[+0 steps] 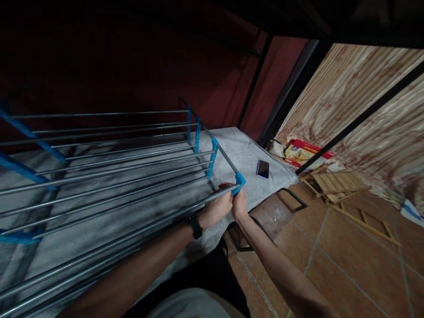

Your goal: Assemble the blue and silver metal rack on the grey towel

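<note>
The left hand (217, 206) grips a metal rod (132, 229) right beside the blue corner piece (239, 182), which the right hand (239, 204) pinches. The rack (115, 163) looks nearly built; this corner seems left. A phone (263, 169) lies just past both hands.

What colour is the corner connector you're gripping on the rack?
Bright blue; the corner connector joins grey metal rods, seen best in the head view.

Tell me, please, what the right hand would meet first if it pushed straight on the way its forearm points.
The right hand already grips the blue corner connector. Past it, probably the grey towel, then perhaps the phone; depth is unclear.
</note>
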### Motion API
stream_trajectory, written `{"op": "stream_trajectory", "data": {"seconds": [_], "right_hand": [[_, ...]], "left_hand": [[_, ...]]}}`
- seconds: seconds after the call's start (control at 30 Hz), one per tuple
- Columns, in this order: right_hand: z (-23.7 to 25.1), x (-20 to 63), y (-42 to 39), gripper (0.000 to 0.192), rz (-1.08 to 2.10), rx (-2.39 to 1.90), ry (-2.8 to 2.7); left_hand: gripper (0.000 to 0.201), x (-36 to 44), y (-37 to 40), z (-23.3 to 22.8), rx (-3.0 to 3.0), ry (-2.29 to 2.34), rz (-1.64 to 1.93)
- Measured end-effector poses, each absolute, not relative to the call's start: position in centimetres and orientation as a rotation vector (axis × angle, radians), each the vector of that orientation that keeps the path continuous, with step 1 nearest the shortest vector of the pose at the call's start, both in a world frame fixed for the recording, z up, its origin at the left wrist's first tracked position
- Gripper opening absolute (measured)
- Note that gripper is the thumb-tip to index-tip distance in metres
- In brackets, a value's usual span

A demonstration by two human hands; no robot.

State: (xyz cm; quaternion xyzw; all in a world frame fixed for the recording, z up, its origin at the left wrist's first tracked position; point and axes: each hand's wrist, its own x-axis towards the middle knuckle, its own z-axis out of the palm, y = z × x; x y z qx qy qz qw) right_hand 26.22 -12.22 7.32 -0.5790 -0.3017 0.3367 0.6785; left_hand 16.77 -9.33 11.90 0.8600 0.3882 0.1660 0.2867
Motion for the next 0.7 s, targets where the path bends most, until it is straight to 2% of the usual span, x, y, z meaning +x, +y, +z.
{"op": "stream_trajectory", "data": {"seconds": [0.23,0.3,0.43,0.6,0.7], "right_hand": [[8.1,27.3,-12.3,0.054,0.989,-1.058,-0.619],[7.5,27.3,-12.5,0.054,0.956,-1.057,-0.562],[5.0,26.7,-13.1,0.048,0.942,-1.241,-0.551],[2.9,26.4,-13.2,0.048,0.843,-1.317,-0.649],[2.5,26.8,-13.1,0.049,0.788,-1.36,-0.678]], "left_hand": [[0.045,11.9,-13.6,11.6,2.634,0.916,0.714],[0.037,9.4,-15.4,10.9,2.701,0.873,0.682],[0.043,6.4,-17.2,9.0,2.767,0.869,0.523],[0.04,8.3,-15.0,6.2,2.594,1.157,0.208],[0.037,9.9,-13.2,4.5,2.499,1.074,0.164]]}}
